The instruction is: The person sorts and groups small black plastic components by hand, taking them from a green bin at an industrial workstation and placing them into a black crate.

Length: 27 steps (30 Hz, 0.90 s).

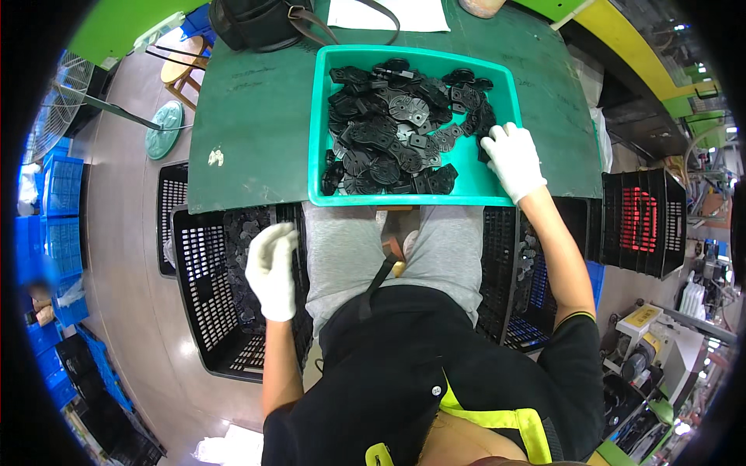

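Head cam shows the gloved right hand point(514, 165) bent over the teal tray's point(420, 200) right rim, fingers curled; can't tell if it's pinching anything. Gloved left hand point(272, 268) is half-curled, blurry, grip unclear, near a black crate point(203, 299). Tray's near rim sits between it and the black parts point(381, 132), piled mostly left of the right hand. Dark bag point(256, 23) far left.

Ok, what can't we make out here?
All head view:
Right hand: whether it holds a part; its own glove hides the fingertips.
Left hand: finger detail, blurred.
Teal bin: most of its floor, under black parts.
Black bag: top, cut off by the upper edge.
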Motion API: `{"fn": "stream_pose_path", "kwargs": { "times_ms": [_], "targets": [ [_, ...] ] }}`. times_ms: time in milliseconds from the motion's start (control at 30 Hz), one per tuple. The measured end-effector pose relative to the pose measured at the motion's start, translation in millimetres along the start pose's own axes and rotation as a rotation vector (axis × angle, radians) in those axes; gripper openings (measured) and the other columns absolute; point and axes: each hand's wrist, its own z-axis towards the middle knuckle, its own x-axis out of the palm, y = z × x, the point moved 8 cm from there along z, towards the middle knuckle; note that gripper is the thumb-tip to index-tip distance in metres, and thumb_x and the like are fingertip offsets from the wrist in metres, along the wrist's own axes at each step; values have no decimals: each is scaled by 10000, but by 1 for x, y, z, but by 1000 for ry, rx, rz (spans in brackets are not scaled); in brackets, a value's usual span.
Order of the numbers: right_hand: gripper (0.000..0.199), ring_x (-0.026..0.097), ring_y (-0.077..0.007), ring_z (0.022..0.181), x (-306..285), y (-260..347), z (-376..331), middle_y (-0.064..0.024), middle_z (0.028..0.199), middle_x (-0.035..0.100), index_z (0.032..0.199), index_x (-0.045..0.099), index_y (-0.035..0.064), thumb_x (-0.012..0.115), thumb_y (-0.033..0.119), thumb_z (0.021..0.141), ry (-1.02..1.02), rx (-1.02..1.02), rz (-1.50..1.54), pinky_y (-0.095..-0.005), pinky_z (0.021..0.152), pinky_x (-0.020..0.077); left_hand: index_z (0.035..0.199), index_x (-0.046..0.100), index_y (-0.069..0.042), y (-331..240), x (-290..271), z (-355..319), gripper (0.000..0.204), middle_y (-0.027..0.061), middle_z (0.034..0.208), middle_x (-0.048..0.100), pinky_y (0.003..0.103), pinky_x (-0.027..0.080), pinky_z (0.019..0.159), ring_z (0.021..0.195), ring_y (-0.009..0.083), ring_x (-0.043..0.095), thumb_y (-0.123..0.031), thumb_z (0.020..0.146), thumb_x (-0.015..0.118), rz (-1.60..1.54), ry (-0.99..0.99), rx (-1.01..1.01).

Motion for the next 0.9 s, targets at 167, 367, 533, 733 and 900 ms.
{"fn": "stream_pose_path", "kwargs": {
  "times_ms": [167, 367, 533, 733, 900],
  "targets": [
    [215, 546, -255, 864, 7, 4, 10, -86, 877, 546, 916, 594, 91, 661, 174, 729, 26, -77, -19, -365, 726, 449, 1110, 558, 49, -48, 77, 13, 219, 166, 1027, 642, 331, 529, 819, 896, 226, 647, -67, 924, 559, -229, 194, 85],
    [329, 650, -159, 833, -8, 2, -12, -113, 1055, 615, 1223, 515, -26, 554, 115, 928, -229, 572, 1426, -273, 758, 525, 1188, 491, 66, -31, 130, 36, 326, 236, 1170, 568, 388, 510, 899, 1029, 298, 609, -136, 939, 547, -607, 348, -212],
    [349, 674, -207, 839, -9, 39, -13, -158, 1012, 613, 1226, 476, -54, 540, 123, 931, -273, 678, 1776, -290, 747, 562, 1247, 441, 72, -17, 159, 41, 407, 260, 1270, 499, 427, 461, 981, 1176, 346, 528, -150, 929, 562, -773, 411, -371],
    [246, 671, -229, 865, -18, 55, -6, -169, 1041, 603, 1130, 491, -53, 553, 46, 914, -372, 697, 1885, -299, 750, 572, 1265, 433, 51, -15, 169, 40, 424, 249, 1301, 479, 442, 434, 1010, 1205, 352, 504, -171, 929, 567, -752, 427, -376],
    [268, 646, -242, 938, -65, 98, -4, -126, 1103, 635, 1030, 597, 27, 694, 42, 781, -462, 217, 1085, -337, 814, 519, 1322, 391, -50, -10, 193, 29, 494, 186, 1306, 483, 463, 415, 1010, 1193, 326, 486, -400, 977, 435, -1160, 493, -544]
  ]
}}
